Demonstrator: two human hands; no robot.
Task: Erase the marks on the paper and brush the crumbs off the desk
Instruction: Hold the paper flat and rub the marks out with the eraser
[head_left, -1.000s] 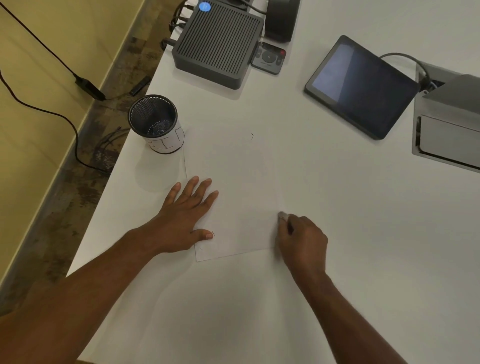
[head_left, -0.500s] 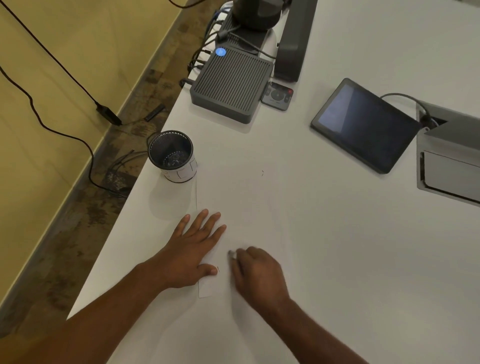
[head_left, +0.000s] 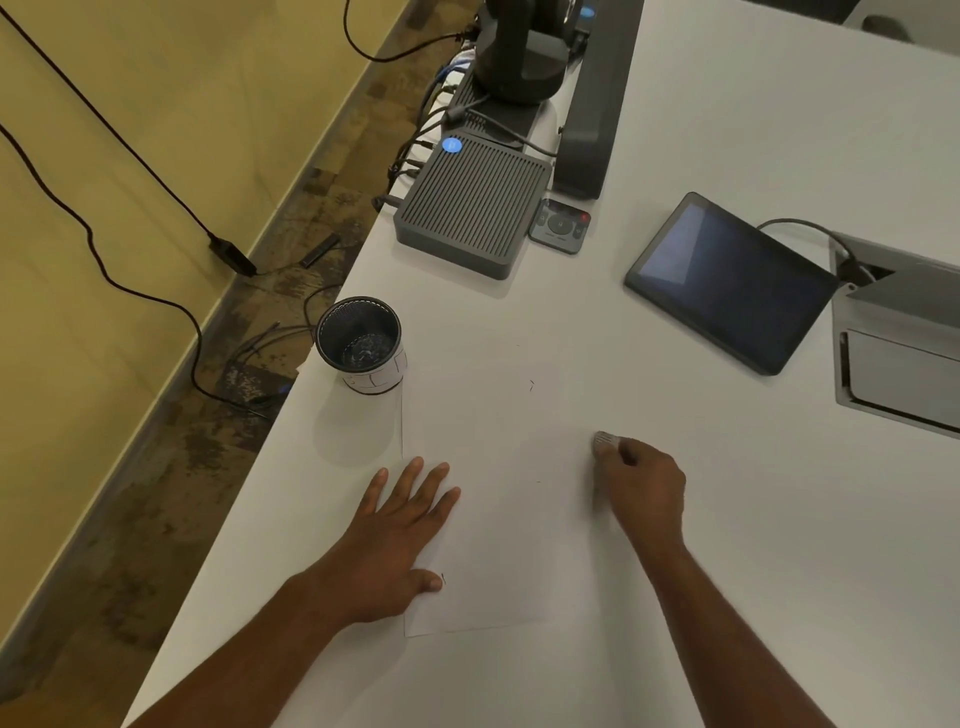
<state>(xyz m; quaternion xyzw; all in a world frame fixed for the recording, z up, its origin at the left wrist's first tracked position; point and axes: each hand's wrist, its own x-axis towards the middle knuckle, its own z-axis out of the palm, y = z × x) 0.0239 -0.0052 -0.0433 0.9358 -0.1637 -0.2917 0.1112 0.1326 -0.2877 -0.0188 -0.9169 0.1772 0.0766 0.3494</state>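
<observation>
1. Head view, and the white desk (head_left: 727, 545) fills most of it: smooth, matte, its left edge running diagonally with patterned floor beyond, and plenty of bare surface to the right of the hands.
2. White paper (head_left: 498, 519) lies flat near that left edge, long axis running away from the person, and a small dark mark shows near its far end.
3. Left hand (head_left: 400, 535) presses flat on the sheet's left edge, fingers spread, gripping nothing; another tiny mark sits by the thumb.
4. Right hand (head_left: 644, 483) is curled, pinching a small grey eraser (head_left: 605, 443) at the paper's right edge.
5. Black mesh cup (head_left: 361, 340), round and upright, stands just beyond the paper's far left corner.
</observation>
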